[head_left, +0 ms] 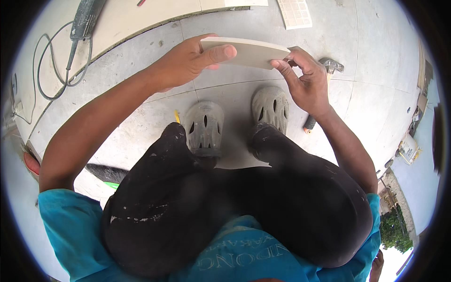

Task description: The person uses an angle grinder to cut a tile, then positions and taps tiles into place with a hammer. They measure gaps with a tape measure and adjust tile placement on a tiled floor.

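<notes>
Both my hands hold up a flat grey tile strip [251,56] in front of my feet, its pale edge along the top. My left hand [195,58] grips its left end, thumb laid across the near face and fingers behind. At the right end, my right hand [305,77] pinches the tile between thumb and fingers. Just beyond my right hand lies a hammer [331,65] with a dusty metal head; my forearm hides most of its handle, whose dark grip end shows nearer to me.
A corded power tool [87,21] lies at the far left, its cable looped beside it. A gridded pale tile piece [295,13] rests at the far side. My dusty clogs [205,127] stand on the tiled floor [376,56]. A white bucket [408,149] stands at the right.
</notes>
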{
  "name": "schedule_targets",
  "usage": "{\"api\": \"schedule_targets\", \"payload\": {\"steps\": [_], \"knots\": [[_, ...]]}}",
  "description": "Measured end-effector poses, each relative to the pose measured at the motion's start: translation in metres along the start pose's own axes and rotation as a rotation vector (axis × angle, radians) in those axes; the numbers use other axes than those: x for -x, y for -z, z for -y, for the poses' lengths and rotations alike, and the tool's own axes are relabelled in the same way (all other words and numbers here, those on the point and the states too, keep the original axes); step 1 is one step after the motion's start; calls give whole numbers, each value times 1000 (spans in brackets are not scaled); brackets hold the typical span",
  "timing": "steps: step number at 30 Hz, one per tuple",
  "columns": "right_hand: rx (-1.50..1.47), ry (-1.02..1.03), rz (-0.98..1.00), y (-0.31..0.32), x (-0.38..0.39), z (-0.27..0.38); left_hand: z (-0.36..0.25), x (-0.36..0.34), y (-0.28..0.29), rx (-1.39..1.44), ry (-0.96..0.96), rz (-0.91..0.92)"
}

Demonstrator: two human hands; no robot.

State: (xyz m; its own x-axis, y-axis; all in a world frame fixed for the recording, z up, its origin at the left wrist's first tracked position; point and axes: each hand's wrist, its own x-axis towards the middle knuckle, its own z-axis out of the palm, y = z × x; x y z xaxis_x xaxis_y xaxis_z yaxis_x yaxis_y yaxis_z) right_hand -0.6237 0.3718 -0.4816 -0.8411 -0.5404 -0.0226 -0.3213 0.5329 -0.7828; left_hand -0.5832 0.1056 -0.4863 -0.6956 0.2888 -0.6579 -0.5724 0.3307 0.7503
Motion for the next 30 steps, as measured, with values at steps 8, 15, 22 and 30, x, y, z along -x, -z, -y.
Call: {"api": "schedule_targets", "payload": {"steps": [8, 15, 22, 30], "knots": [[16, 198, -241, -51, -37, -77, 48, -42, -30, 16, -123, -717], [-45, 288, -316, -75, -70, -109, 64, -91, -56, 291, -292, -1248], [-78, 301, -320, -78, -87, -122, 61, -114, -61, 454, -336, -1301], [-118, 319, -330, -84, -91, -134, 67, -139, -70, 579, -571, -1369]]}}
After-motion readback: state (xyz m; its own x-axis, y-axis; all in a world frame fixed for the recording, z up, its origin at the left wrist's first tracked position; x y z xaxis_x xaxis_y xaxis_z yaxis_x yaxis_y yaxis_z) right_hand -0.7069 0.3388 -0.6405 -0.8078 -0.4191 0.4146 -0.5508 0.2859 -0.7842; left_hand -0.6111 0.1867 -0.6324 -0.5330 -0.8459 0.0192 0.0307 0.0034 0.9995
